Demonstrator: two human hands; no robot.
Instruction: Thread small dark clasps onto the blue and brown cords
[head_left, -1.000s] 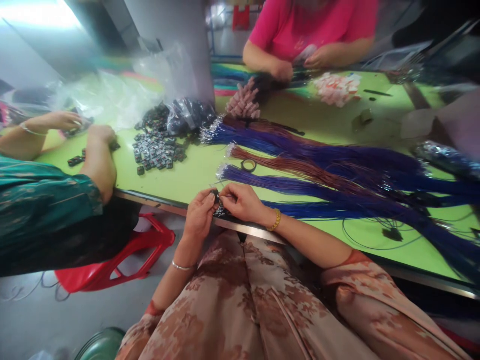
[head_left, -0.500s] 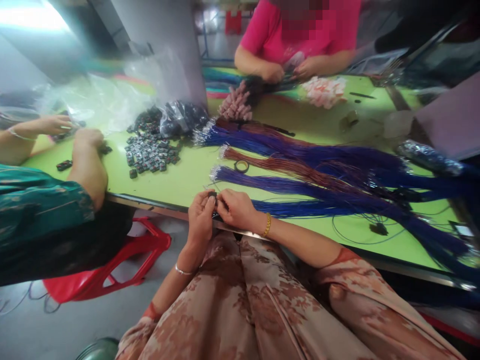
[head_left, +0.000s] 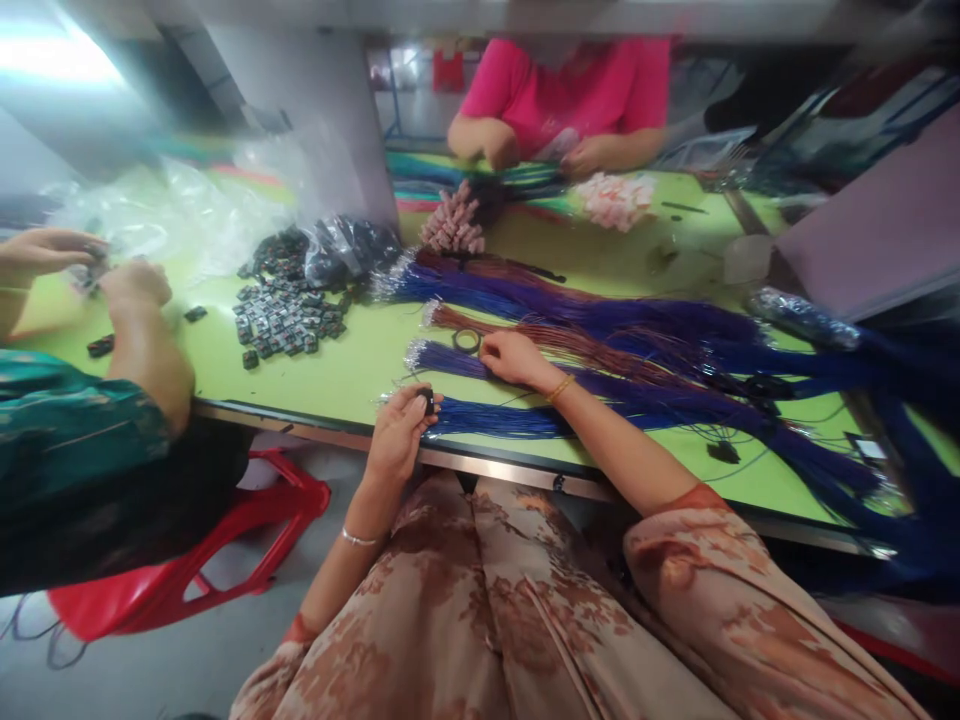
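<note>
- While the left hand (head_left: 396, 430) clamps a small black block (head_left: 427, 400) between thumb and fingers, the block sits near the front edge of the surface (head_left: 364, 355).
- The right hand (head_left: 514, 358) has just parted from the left, leaving the block supported by the left alone.
- Its fingers are drawn together over the purple wires (head_left: 454, 362); whether they pinch a strand, I cannot tell.
- Just beside those fingers lies a dark ring (head_left: 466, 331), with brown wires (head_left: 525, 337) running behind.
- Blue wires (head_left: 510, 420) stretch along the near side, beyond the block to the right.
- Farther left, a pile of dark blocks (head_left: 289, 325) lies in front of a clear bag (head_left: 349, 250) with dark contents.
- Pink pieces (head_left: 454, 225) and paler pieces (head_left: 615, 200) are heaped across the surface, near a person in pink (head_left: 574, 100).
- At the left, another person's green sleeve (head_left: 82, 395) shows.
</note>
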